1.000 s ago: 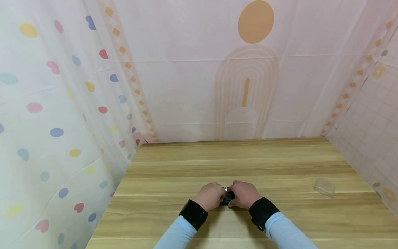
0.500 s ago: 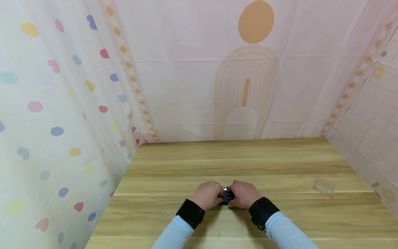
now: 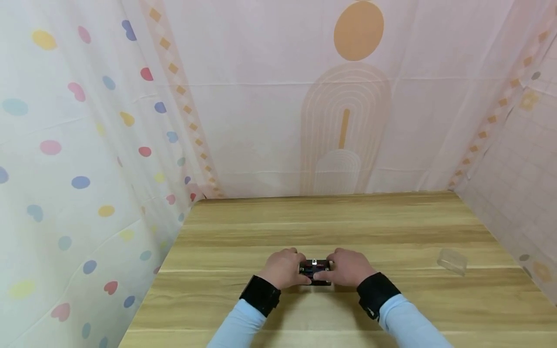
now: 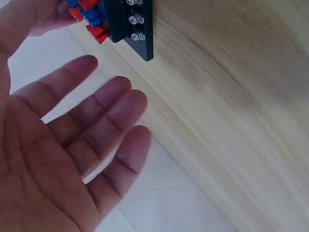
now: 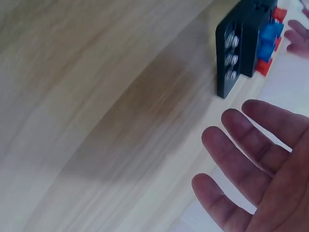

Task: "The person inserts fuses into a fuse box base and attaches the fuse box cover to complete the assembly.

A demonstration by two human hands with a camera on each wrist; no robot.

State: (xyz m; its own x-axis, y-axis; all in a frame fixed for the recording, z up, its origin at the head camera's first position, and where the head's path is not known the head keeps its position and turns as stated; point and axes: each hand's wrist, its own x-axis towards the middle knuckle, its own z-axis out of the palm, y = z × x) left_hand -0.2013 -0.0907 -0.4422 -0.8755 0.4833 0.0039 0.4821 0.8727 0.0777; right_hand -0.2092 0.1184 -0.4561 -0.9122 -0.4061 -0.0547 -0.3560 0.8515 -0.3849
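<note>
A small black terminal block (image 3: 320, 282), a flat plate with a raised body, stands between my two hands on the wooden table. Red and blue tabs (image 4: 91, 18) line one face, and silver screws (image 5: 231, 59) run along the plate. My left hand (image 3: 282, 268) is at its left end, fingers loosely extended and not wrapped round it in the left wrist view. At the right end is my right hand (image 3: 351, 268), its thumb overlapping the block in the head view. The right wrist view shows that hand's fingers spread, with a gap between them and the plate.
A clear plastic box or lid (image 3: 452, 262) lies farther right on the wooden table (image 3: 374, 227). Patterned curtains (image 3: 261, 135) hang behind the table and along both sides.
Both hands, earlier close together over the terminal block, have moved apart to its two ends. More of the block shows now. The clear plastic piece has stayed put.
</note>
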